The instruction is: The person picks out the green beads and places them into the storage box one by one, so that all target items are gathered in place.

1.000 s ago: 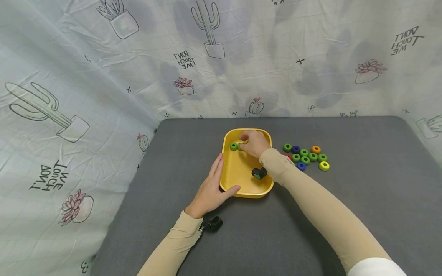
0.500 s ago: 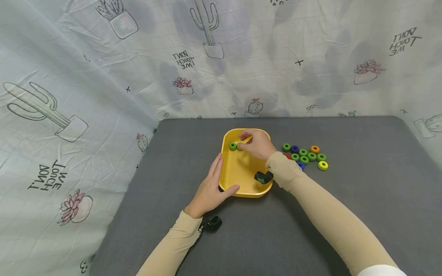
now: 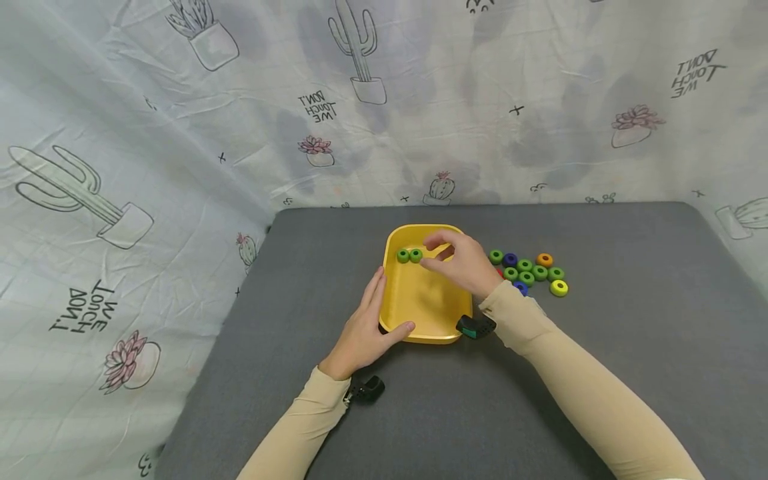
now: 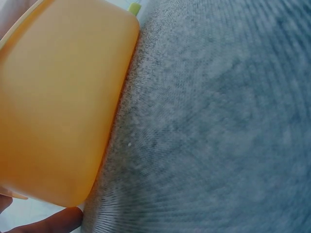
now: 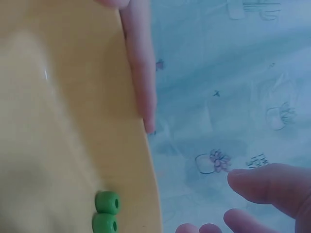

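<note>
A yellow tray [image 3: 420,313] lies on the grey table, with two green beads [image 3: 410,256] side by side in its far left part. My left hand [image 3: 358,339] rests along the tray's left wall, fingers straight, its thumb at the near rim. Over the tray's right side is my right hand [image 3: 462,263], thumb and fingers apart with nothing between them, just right of the beads. In the right wrist view the green beads [image 5: 106,212] touch each other by the tray wall [image 5: 131,160], and the right hand's fingers [image 5: 272,187] show at lower right.
Right of the tray lies a loose group of beads: several green ones [image 3: 540,273], an orange bead [image 3: 545,260], a yellow bead [image 3: 559,288], a dark blue bead [image 3: 510,260], a blue bead [image 3: 520,289] and a partly hidden red one. A cactus-print cloth [image 3: 480,133] hangs behind the table [image 3: 624,320].
My right hand has let go of the second green bead, now in full view beside the first, and has drawn back to the right. The left hand stays at the tray.
</note>
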Demonstrator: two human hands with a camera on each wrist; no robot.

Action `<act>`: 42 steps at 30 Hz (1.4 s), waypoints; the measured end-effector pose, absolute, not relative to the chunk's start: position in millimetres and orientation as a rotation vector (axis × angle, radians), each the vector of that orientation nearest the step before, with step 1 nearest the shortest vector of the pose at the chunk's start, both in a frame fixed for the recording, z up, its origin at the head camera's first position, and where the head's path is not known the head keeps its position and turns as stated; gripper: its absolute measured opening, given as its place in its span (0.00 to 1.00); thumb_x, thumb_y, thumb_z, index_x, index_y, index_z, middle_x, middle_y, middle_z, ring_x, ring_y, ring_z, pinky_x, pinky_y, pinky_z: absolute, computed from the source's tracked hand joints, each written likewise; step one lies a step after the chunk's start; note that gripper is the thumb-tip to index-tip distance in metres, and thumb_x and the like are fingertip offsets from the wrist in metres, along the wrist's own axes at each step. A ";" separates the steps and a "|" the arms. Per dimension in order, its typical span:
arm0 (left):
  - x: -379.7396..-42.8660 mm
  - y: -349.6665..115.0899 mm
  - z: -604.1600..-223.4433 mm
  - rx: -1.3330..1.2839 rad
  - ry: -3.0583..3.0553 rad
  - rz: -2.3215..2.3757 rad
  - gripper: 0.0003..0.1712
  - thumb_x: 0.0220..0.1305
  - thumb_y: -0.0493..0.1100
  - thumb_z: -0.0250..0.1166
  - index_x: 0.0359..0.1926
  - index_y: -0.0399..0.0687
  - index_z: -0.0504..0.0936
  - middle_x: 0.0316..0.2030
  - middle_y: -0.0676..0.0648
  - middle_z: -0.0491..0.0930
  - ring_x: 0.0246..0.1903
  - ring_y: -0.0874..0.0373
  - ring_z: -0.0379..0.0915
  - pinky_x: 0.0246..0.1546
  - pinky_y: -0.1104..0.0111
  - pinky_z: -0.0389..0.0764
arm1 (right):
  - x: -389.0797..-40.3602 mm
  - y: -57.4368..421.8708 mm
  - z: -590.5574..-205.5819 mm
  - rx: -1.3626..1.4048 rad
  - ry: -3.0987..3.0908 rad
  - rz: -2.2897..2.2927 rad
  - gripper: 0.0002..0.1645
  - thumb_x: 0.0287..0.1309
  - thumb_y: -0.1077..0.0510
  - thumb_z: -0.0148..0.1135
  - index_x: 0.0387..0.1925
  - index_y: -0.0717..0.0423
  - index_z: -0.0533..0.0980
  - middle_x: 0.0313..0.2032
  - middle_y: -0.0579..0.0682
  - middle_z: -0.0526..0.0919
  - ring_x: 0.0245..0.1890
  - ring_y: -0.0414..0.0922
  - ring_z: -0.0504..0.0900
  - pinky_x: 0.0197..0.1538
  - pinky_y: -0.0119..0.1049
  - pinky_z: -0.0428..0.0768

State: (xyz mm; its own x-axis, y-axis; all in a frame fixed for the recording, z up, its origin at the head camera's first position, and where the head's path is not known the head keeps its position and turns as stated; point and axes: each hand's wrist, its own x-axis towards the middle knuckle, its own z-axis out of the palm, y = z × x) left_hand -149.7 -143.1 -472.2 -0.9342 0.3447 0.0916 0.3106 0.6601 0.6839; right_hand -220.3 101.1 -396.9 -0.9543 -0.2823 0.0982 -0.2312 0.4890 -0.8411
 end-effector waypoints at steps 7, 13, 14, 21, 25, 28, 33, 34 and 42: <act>-149.3 -143.4 -472.7 0.542 2.812 1.153 0.63 0.66 0.73 0.63 0.85 0.52 0.39 0.84 0.60 0.33 0.81 0.53 0.48 0.75 0.45 0.62 | -203.7 114.6 -393.8 -0.507 2.667 -1.520 0.23 0.65 0.54 0.73 0.58 0.57 0.80 0.56 0.56 0.84 0.46 0.52 0.85 0.49 0.47 0.86; -149.4 -144.5 -473.4 0.558 2.806 1.164 0.64 0.66 0.73 0.63 0.85 0.51 0.39 0.84 0.61 0.32 0.82 0.53 0.46 0.76 0.45 0.61 | -189.0 126.5 -386.8 -0.518 2.705 -1.521 0.24 0.63 0.56 0.74 0.58 0.58 0.80 0.56 0.57 0.83 0.46 0.51 0.85 0.46 0.43 0.85; -149.4 -144.6 -473.5 0.563 2.806 1.166 0.64 0.66 0.73 0.64 0.85 0.51 0.39 0.84 0.60 0.32 0.82 0.52 0.46 0.76 0.45 0.62 | -186.7 128.4 -386.0 -0.518 2.712 -1.520 0.23 0.63 0.56 0.74 0.57 0.58 0.80 0.56 0.57 0.83 0.46 0.51 0.85 0.47 0.43 0.84; -149.6 -145.1 -474.4 0.574 2.813 1.174 0.64 0.66 0.72 0.64 0.85 0.51 0.39 0.85 0.57 0.34 0.82 0.54 0.46 0.75 0.46 0.63 | -171.5 142.7 -383.8 -0.516 2.763 -1.496 0.23 0.64 0.55 0.73 0.58 0.56 0.80 0.54 0.53 0.84 0.45 0.47 0.83 0.48 0.43 0.82; -149.9 -145.7 -474.6 0.572 2.812 1.176 0.63 0.66 0.72 0.64 0.85 0.53 0.38 0.85 0.60 0.33 0.82 0.56 0.46 0.75 0.46 0.63 | -166.4 153.0 -384.7 -0.486 2.766 -1.475 0.23 0.65 0.54 0.73 0.59 0.54 0.79 0.54 0.53 0.83 0.46 0.47 0.82 0.48 0.41 0.81; -150.0 -146.4 -474.1 0.564 2.811 1.176 0.63 0.66 0.73 0.64 0.85 0.55 0.37 0.84 0.61 0.32 0.82 0.57 0.46 0.76 0.47 0.63 | -165.1 161.0 -386.1 -0.459 2.768 -1.463 0.25 0.65 0.54 0.73 0.60 0.55 0.79 0.54 0.56 0.82 0.48 0.48 0.82 0.47 0.38 0.83; -149.6 -146.5 -473.6 0.558 2.808 1.174 0.63 0.66 0.73 0.64 0.85 0.62 0.35 0.84 0.61 0.33 0.81 0.58 0.47 0.75 0.47 0.63 | -163.1 176.2 -389.2 -0.405 2.767 -1.488 0.26 0.66 0.52 0.72 0.62 0.55 0.78 0.56 0.54 0.82 0.49 0.47 0.82 0.47 0.31 0.82; -149.6 -146.4 -473.7 0.559 2.808 1.174 0.62 0.66 0.73 0.64 0.85 0.64 0.35 0.85 0.60 0.33 0.81 0.58 0.47 0.75 0.47 0.63 | -162.5 179.4 -390.0 -0.398 2.773 -1.495 0.26 0.66 0.51 0.72 0.61 0.54 0.79 0.56 0.52 0.82 0.48 0.46 0.83 0.46 0.29 0.81; -150.0 -145.3 -474.6 0.583 2.817 1.172 0.62 0.66 0.72 0.63 0.85 0.61 0.35 0.85 0.58 0.34 0.81 0.56 0.47 0.75 0.46 0.64 | -157.9 200.8 -397.5 -0.337 2.879 -1.432 0.25 0.67 0.49 0.71 0.61 0.52 0.79 0.56 0.51 0.83 0.46 0.39 0.82 0.45 0.25 0.80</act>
State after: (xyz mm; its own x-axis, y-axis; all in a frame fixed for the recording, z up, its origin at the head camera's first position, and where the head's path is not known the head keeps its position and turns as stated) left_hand -150.0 -145.3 -474.6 -0.9289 0.3537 0.1098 0.3273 0.6451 0.6905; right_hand -157.9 200.8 -397.5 -0.9741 -0.1448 0.1738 -0.2260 0.5868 -0.7775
